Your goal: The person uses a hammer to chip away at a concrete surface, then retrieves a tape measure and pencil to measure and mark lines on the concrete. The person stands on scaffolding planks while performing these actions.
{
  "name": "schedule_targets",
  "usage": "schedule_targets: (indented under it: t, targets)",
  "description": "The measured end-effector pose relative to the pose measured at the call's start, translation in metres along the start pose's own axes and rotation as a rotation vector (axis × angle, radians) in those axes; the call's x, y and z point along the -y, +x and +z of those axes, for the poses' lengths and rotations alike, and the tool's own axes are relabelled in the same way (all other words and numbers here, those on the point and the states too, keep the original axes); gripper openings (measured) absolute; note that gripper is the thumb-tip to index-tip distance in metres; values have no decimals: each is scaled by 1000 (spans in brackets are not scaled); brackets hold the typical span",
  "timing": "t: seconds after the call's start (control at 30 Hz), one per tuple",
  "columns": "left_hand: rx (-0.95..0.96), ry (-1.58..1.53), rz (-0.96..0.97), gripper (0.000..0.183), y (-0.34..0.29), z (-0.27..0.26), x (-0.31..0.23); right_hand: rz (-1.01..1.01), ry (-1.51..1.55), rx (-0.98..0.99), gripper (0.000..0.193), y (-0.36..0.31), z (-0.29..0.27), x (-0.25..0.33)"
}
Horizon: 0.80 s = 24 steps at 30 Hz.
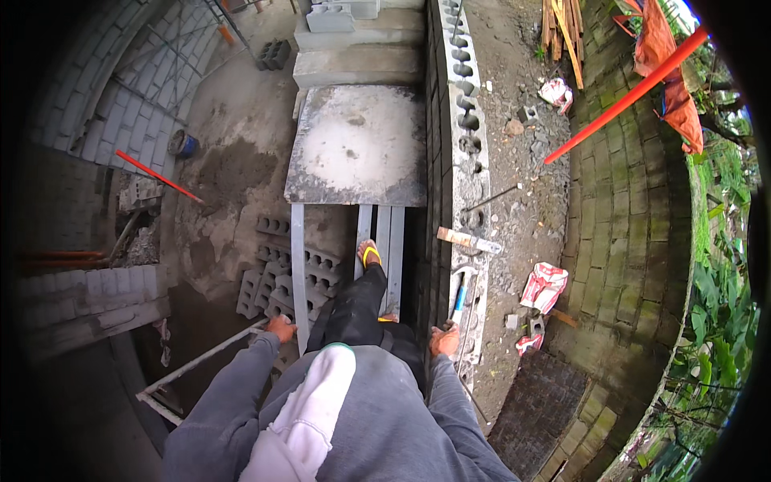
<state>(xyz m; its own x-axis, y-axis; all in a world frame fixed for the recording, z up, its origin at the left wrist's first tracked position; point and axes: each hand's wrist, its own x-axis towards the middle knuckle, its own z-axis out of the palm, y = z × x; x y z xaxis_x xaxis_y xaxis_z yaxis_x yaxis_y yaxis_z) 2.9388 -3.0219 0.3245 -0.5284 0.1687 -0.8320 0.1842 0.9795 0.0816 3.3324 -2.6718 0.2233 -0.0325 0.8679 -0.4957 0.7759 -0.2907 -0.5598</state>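
My left hand [281,328] is closed at the end of a pale metal scaffold frame [201,359], low on the left. On the right, my right hand [444,340] has its fingers curled over the edge of the hollow-block wall [474,317]. A claw hammer [460,296] with a blue handle lies on the wall top, its handle end close to my right fingers. Farther along the wall is a wood-handled tool [468,239], perhaps a brush or trowel. My foot in a yellow-strapped flip-flop [369,255] stands on narrow metal planks [384,273].
Beyond the planks lies a cement-stained board [357,145], with concrete steps [357,66] behind it. Hollow blocks [277,293] are stacked below left. A thin rebar [491,198] juts from the wall. Torn sacks [544,287] lie on the right-hand ground; a bucket [183,145] stands far left.
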Motion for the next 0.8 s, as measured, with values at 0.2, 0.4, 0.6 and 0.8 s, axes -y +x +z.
schedule_targets:
  t: [0.2,0.4,0.6,0.8]
  targets:
    - [66,-250,41,38,48,-25,-22,-121,41,316,36,62,-22,151]
    - [-57,-582,-43,40,65,-120,-77,123,9,701,32,114,-5,233]
    - [-123,-788,-56,47,91,-184,-92,-68,-113,618,41,150,59,308]
    - [-68,-975,48,49,147,-258,-174,-255,-387,498,42,230,117,359]
